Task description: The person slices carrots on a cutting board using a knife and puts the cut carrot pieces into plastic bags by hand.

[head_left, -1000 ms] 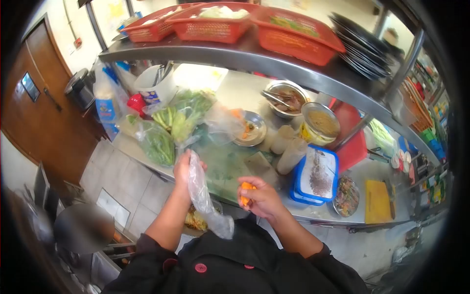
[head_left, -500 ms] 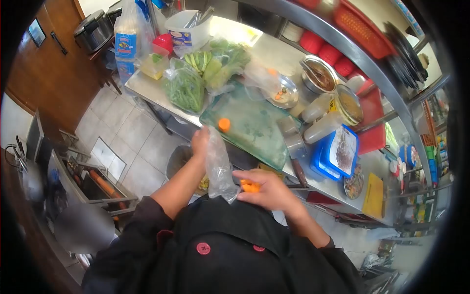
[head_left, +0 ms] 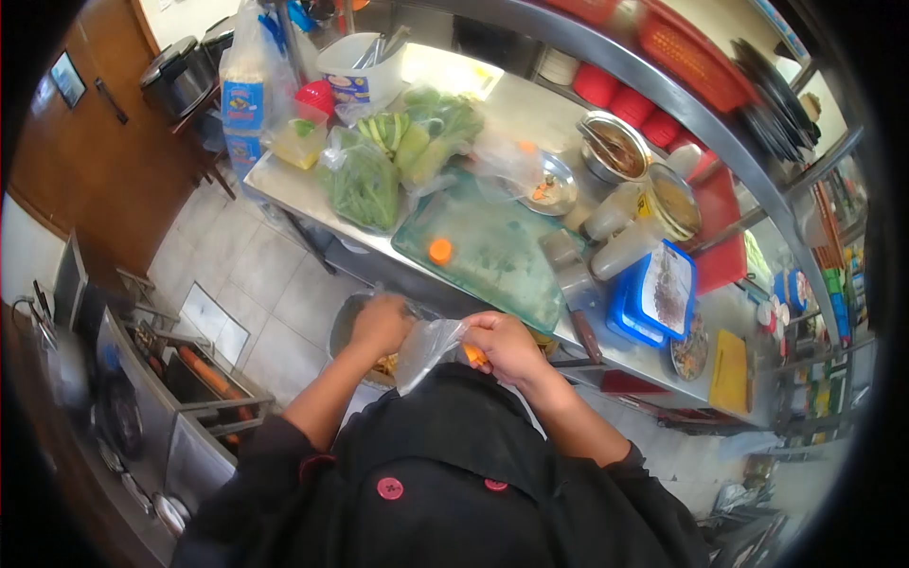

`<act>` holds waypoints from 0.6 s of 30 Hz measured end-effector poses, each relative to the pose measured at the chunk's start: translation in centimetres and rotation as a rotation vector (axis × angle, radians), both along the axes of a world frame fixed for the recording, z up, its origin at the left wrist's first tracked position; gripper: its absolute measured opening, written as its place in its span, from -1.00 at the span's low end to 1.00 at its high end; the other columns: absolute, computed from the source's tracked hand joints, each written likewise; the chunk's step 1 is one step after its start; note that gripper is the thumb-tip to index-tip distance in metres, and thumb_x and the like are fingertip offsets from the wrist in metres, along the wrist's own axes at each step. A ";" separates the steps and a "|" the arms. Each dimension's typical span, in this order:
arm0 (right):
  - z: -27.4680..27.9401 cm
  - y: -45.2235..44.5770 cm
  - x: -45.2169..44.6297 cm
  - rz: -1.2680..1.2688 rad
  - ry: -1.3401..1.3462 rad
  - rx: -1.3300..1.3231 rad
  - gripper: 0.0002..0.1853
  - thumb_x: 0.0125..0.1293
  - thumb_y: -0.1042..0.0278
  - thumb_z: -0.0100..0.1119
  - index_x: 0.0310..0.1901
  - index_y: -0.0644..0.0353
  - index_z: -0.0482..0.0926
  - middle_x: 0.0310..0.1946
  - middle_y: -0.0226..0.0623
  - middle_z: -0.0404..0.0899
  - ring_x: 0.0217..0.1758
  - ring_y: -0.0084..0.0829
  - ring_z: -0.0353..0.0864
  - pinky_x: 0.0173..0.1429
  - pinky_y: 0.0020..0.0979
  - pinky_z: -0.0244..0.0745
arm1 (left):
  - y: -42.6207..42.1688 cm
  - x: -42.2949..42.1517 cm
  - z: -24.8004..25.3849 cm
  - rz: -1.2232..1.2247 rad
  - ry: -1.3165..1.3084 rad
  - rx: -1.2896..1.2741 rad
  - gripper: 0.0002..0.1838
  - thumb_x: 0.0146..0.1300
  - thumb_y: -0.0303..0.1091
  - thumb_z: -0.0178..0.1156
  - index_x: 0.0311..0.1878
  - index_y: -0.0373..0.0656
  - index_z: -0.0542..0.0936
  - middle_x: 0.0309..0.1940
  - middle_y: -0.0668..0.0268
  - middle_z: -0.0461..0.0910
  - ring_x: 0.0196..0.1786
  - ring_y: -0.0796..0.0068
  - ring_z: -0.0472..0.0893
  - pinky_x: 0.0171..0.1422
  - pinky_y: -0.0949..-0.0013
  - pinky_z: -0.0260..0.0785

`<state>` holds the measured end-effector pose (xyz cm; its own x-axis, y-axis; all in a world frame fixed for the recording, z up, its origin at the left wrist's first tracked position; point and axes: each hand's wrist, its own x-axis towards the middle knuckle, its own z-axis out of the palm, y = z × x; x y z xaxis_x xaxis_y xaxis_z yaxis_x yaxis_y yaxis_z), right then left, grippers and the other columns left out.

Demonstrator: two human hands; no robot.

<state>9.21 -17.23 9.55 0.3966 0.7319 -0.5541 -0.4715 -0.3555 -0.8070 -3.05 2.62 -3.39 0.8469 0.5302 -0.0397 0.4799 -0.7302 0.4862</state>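
Note:
A clear plastic bag (head_left: 423,352) is stretched between my two hands in front of my black jacket. My left hand (head_left: 382,324) is closed on its left end, the fingers slightly blurred. On the other side, my right hand (head_left: 508,348) pinches the bag's edge and also has orange carrot pieces (head_left: 473,354) tucked in its fingers. Beyond the hands lies a green translucent cutting board (head_left: 507,270), with a short round carrot chunk (head_left: 439,251) near its left edge. Below my left hand stands a bin (head_left: 347,325) with scraps in it.
Bagged green vegetables (head_left: 365,185) and a white tub (head_left: 360,71) stand at the counter's left. A metal plate (head_left: 552,189), a bowl of brown sauce (head_left: 614,147), a blue container (head_left: 653,293) and a knife (head_left: 584,333) lie rightward. A metal shelf rail (head_left: 606,57) arches overhead.
My left hand has moved down toward the bin, bringing the bag from hanging upright to a lower slant. My right hand has risen slightly and now pinches the bag's edge, still holding carrot pieces.

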 end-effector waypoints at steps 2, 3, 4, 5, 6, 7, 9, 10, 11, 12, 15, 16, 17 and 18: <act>-0.4 -0.3 0.2 -0.040 -0.021 -0.009 -0.82 0.34 0.37 0.26 -0.14 0.29 0.62 -0.53 -0.40 0.55 -0.63 -0.61 0.46 -0.60 -0.56 0.28 | -0.6 -1.5 5.4 0.094 -0.254 0.004 -0.78 0.26 -0.35 0.18 -0.08 -0.21 0.62 -0.17 0.04 0.62 -0.07 -0.02 0.62 -0.01 0.13 0.46; -0.9 -0.4 0.1 -0.040 -0.009 -0.008 -0.82 0.34 0.36 0.26 -0.15 0.29 0.63 -0.53 -0.40 0.55 -0.63 -0.61 0.46 -0.60 -0.56 0.29 | -0.6 -2.1 7.6 0.088 -0.389 -0.064 -0.79 0.26 -0.37 0.19 -0.08 -0.22 0.62 -0.22 0.06 0.61 -0.10 0.00 0.62 -0.01 0.13 0.46; -1.5 -0.5 0.1 -0.038 -0.002 -0.005 -0.82 0.34 0.35 0.26 -0.15 0.28 0.63 -0.53 -0.40 0.55 -0.63 -0.60 0.47 -0.61 -0.56 0.29 | -1.2 -2.7 9.9 0.033 -0.491 -0.120 -0.76 0.25 -0.32 0.24 -0.08 -0.23 0.62 -0.25 0.09 0.61 -0.14 0.04 0.62 -0.04 0.12 0.47; -2.2 -0.5 0.0 -0.047 -0.030 -0.012 -0.81 0.35 0.32 0.26 -0.16 0.28 0.64 -0.52 -0.40 0.57 -0.62 -0.61 0.47 -0.60 -0.55 0.31 | -2.0 -3.2 12.0 -0.024 -0.598 -0.176 -0.72 0.23 -0.27 0.29 -0.07 -0.24 0.61 -0.28 0.12 0.61 -0.17 0.08 0.63 -0.06 0.12 0.47; -1.6 -0.3 -0.1 -0.032 -0.074 -0.039 -0.80 0.35 0.30 0.26 -0.16 0.28 0.65 -0.52 -0.39 0.58 -0.63 -0.61 0.47 -0.60 -0.55 0.31 | -3.0 -3.8 14.3 -0.085 -0.516 -0.215 -0.66 0.20 -0.20 0.34 -0.07 -0.23 0.62 -0.29 0.14 0.61 -0.20 0.11 0.63 -0.09 0.13 0.48; -0.9 0.0 -0.3 -0.017 -0.115 -0.067 -0.79 0.35 0.29 0.26 -0.16 0.28 0.66 -0.52 -0.39 0.58 -0.63 -0.61 0.47 -0.60 -0.54 0.31 | -4.1 -4.0 15.8 -0.144 -0.429 -0.251 -0.59 0.16 -0.12 0.39 -0.07 -0.23 0.63 -0.30 0.16 0.61 -0.24 0.14 0.64 -0.13 0.13 0.49; -0.1 0.4 -0.7 0.007 -0.164 -0.068 -0.77 0.37 0.27 0.26 -0.14 0.28 0.66 -0.51 -0.39 0.59 -0.63 -0.62 0.46 -0.59 -0.53 0.31 | -5.6 -3.4 16.5 -0.201 -0.340 -0.122 -0.48 0.05 -0.08 0.48 -0.02 -0.22 0.63 -0.33 0.20 0.62 -0.35 0.26 0.65 -0.23 0.21 0.50; -0.1 0.5 -0.7 0.017 -0.152 -0.072 -0.76 0.38 0.23 0.26 -0.14 0.27 0.67 -0.52 -0.41 0.58 -0.63 -0.63 0.46 -0.58 -0.53 0.30 | -5.8 -3.2 15.9 -0.176 -0.263 -0.133 -0.57 0.13 -0.12 0.42 -0.04 -0.21 0.64 -0.38 0.19 0.64 -0.37 0.22 0.66 -0.23 0.21 0.50; -2.2 0.6 -0.7 0.008 -0.097 0.012 -0.75 0.38 0.22 0.26 -0.14 0.25 0.67 -0.53 -0.43 0.57 -0.62 -0.63 0.45 -0.58 -0.54 0.31 | -5.7 -3.1 15.0 -0.181 -0.273 -0.121 -0.57 0.13 -0.12 0.42 -0.04 -0.21 0.64 -0.38 0.19 0.64 -0.37 0.22 0.66 -0.23 0.21 0.50; -2.3 0.6 -0.8 0.021 -0.103 0.012 -0.76 0.38 0.22 0.26 -0.15 0.25 0.68 -0.53 -0.43 0.56 -0.62 -0.63 0.46 -0.58 -0.53 0.31 | -5.4 -2.9 13.9 -0.147 -0.225 -0.201 -0.64 0.19 -0.13 0.36 -0.08 -0.19 0.65 -0.38 0.15 0.65 -0.32 0.15 0.67 -0.19 0.17 0.51; -2.8 0.3 -0.7 0.036 -0.104 0.012 -0.76 0.38 0.23 0.26 -0.15 0.26 0.68 -0.54 -0.44 0.56 -0.62 -0.63 0.46 -0.58 -0.53 0.31 | -4.7 -2.7 12.5 -0.138 -0.271 -0.248 -0.76 0.30 -0.21 0.22 -0.16 -0.19 0.66 -0.39 0.07 0.67 -0.28 0.03 0.68 -0.15 0.10 0.52; -3.3 0.1 -0.7 0.039 -0.092 0.007 -0.76 0.38 0.23 0.26 -0.15 0.26 0.68 -0.53 -0.44 0.56 -0.62 -0.63 0.46 -0.58 -0.52 0.31 | -4.5 -2.7 12.4 -0.080 -0.217 -0.330 -0.76 0.30 -0.21 0.21 -0.17 -0.19 0.66 -0.37 0.07 0.67 -0.26 0.02 0.68 -0.13 0.10 0.52; -4.0 -0.1 -0.8 0.037 -0.097 0.011 -0.76 0.38 0.23 0.26 -0.15 0.26 0.68 -0.53 -0.44 0.56 -0.62 -0.63 0.46 -0.58 -0.52 0.31 | -4.3 -2.7 12.2 -0.021 -0.163 -0.411 -0.77 0.30 -0.22 0.20 -0.18 -0.20 0.66 -0.36 0.07 0.67 -0.25 0.01 0.67 -0.12 0.10 0.51; -4.5 -0.3 -0.9 0.039 -0.130 -0.022 -0.75 0.38 0.23 0.26 -0.14 0.27 0.69 -0.52 -0.43 0.58 -0.62 -0.63 0.47 -0.58 -0.52 0.32 | -4.1 -2.7 11.8 -0.025 -0.167 -0.407 -0.77 0.30 -0.22 0.20 -0.18 -0.20 0.66 -0.36 0.07 0.67 -0.25 0.01 0.67 -0.12 0.10 0.51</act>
<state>8.35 -17.53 5.02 0.4374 0.7363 -0.5163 -0.3491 -0.3901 -0.8521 -5.79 -1.46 8.38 0.8716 0.4794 -0.1022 0.3550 -0.4736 0.8060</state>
